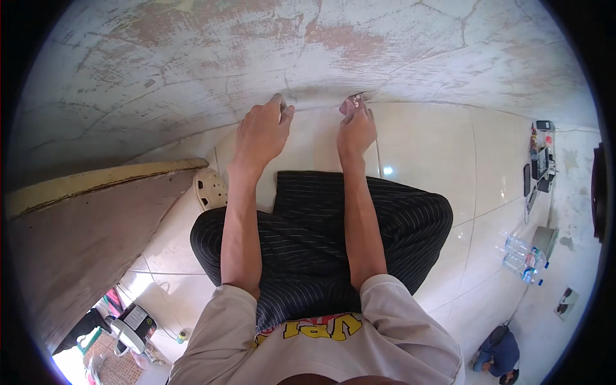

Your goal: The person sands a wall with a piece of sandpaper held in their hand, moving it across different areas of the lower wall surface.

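Observation:
My right hand (pixel 357 133) is closed on a folded, pinkish-brown piece of sandpaper (pixel 350 105), pinched at the foot of the wall. The cracked, whitish wall (pixel 385 45) has reddish patches where its coating is worn. To the left, my left hand (pixel 262 133) is bent with its fingers curled close to the same wall base. Its fingertips look grey and dusty; whatever they might hold cannot be made out. Both forearms reach forward over my dark striped trousers (pixel 308 237).
A brown panel with a yellowish edge (pixel 115 183) stands at left, beside a beige clog with holes (pixel 210 190). Plastic bottles (pixel 524 259) and small electronic devices (pixel 540 163) lie along the right. Another person (pixel 499 351) is at lower right. Glossy tiles (pixel 436 144) cover the floor.

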{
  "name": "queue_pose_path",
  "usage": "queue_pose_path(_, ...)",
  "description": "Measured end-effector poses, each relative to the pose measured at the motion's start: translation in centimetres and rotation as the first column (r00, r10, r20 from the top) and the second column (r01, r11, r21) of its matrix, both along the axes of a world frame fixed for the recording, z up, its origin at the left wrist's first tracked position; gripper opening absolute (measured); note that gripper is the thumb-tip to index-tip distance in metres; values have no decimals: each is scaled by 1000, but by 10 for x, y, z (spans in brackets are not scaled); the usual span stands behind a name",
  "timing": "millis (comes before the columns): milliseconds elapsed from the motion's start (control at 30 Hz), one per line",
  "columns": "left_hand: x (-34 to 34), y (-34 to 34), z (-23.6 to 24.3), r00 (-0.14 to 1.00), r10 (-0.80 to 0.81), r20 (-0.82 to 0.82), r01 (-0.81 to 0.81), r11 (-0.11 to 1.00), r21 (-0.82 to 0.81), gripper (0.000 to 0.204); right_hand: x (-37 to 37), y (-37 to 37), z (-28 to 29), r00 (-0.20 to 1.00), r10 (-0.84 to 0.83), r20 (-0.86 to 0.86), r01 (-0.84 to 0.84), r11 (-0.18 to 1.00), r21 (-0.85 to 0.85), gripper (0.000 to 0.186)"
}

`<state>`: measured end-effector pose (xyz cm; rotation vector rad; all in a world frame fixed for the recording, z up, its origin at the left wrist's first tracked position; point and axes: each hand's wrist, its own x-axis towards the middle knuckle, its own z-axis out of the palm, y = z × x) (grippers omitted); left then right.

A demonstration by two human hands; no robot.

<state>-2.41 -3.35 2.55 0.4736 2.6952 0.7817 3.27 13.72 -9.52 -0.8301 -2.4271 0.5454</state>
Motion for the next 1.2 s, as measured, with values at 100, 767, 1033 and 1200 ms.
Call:
queue_pose_path(100, 1, -3, -3, 1000, -8, -14, 9, 999, 39, 31, 0, 9, -4, 998, 52, -40, -52, 999, 14, 20)
queue_pose_path(767, 2, 4, -3, 1000, 5, -24, -3, 997, 80, 31, -25, 1, -23, 853, -230, -468, -31, 874, -486, 34)
queue_pose_path(1033, 2, 2, -3, 999, 2, -33, -1, 1000, 20, 31, -28, 9, -11, 824, -420, -380, 31, 704, -710, 37)
queue_pose_path(1200, 2, 6, 1, 1000, 3, -2, -3, 1000, 15, 31, -28, -16, -3, 803, -307, -511, -13, 848, -530, 37)
